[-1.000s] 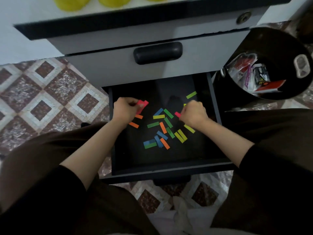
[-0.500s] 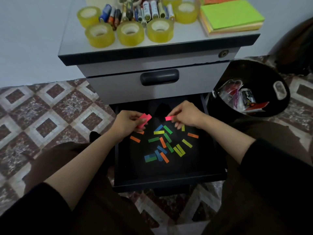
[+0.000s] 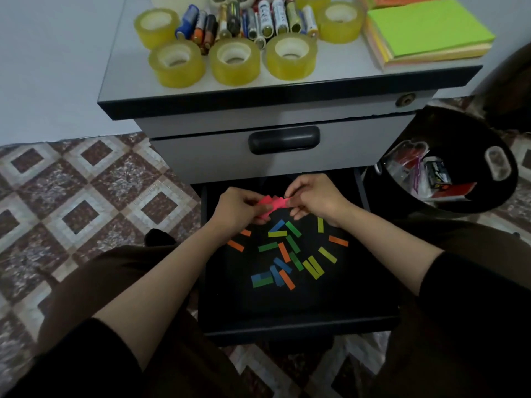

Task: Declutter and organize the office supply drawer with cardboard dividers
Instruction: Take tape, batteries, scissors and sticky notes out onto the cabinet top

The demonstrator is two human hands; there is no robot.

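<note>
While the drawer [image 3: 298, 326] stood pulled out below the person, its black floor held a scatter of loose strips [image 3: 283, 251] in green, blue, orange and yellow, some lying across one another near the middle. Over the back part of the drawer both hands met on a small bunch of pink strips [image 3: 268, 203]. The left hand [image 3: 238, 209] had its fingers curled round the bunch. The right hand [image 3: 316, 199] pinched one pink end between thumb and fingertip, right against the bunch.

The step in hand looked like sorting by colour, with the pinks gathered and the rest not yet picked up. The next move would likely call for seating that strip squarely in the bunch and setting the pinks aside. Lifting the thin, flat strips off the drawer floor would then need a fine pinch. No cardboard dividers were in view.

On the cabinet's top surface [image 3: 344, 63] stood tape rolls [image 3: 234, 60], batteries [image 3: 247, 21] and a pad [image 3: 425, 27]. A black bin [image 3: 431, 130] holding wrappers stood just right of the drawer.
</note>
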